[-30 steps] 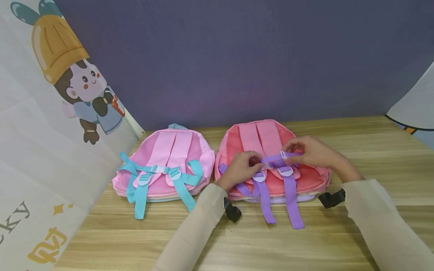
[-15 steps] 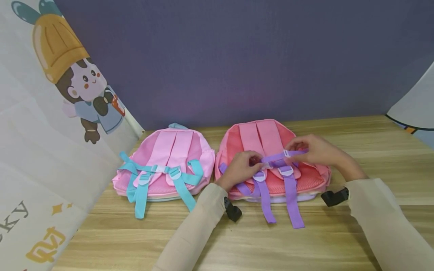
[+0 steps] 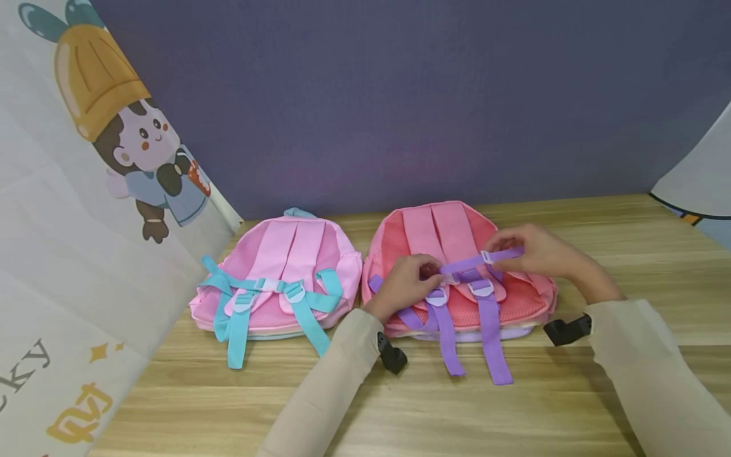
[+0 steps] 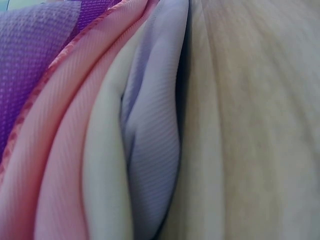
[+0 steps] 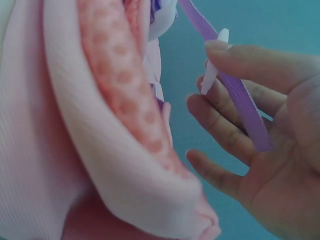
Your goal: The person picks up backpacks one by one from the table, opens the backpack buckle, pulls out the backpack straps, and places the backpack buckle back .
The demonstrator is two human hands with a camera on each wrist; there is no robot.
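Observation:
A coral-pink backpack [image 3: 394, 238] lies with its shoulder straps facing up. My right hand [image 3: 533, 251] pinches a white strap slider [image 3: 487, 257] on the purple chest strap [image 3: 462, 263], thumb against fingers. In the right wrist view the slider [image 5: 208, 82] sits crosswise under the thumb, and the strap's tail [image 5: 247, 110] runs over the palm. My left hand [image 3: 405, 282] pinches the strap's other end by a pale buckle [image 3: 451, 278], which its fingers partly hide. Two purple webbing ends [image 3: 493, 343] hang from the shoulder straps onto the table. The left wrist view shows only the bag's edge [image 4: 65, 150] and the table.
A lighter pink backpack [image 3: 348, 254] with turquoise webbing [image 3: 311, 327] lies at the left, touching the coral one. Both rest on a wood-grain table [image 3: 457, 419]. Behind stands a dark blue panel [image 3: 400, 95]; a printed white cloth [image 3: 51, 222] hangs at left.
My right hand has moved a little to the right and up with the slider, and the purple strap between the hands is longer and straighter. The left hand has stayed in place.

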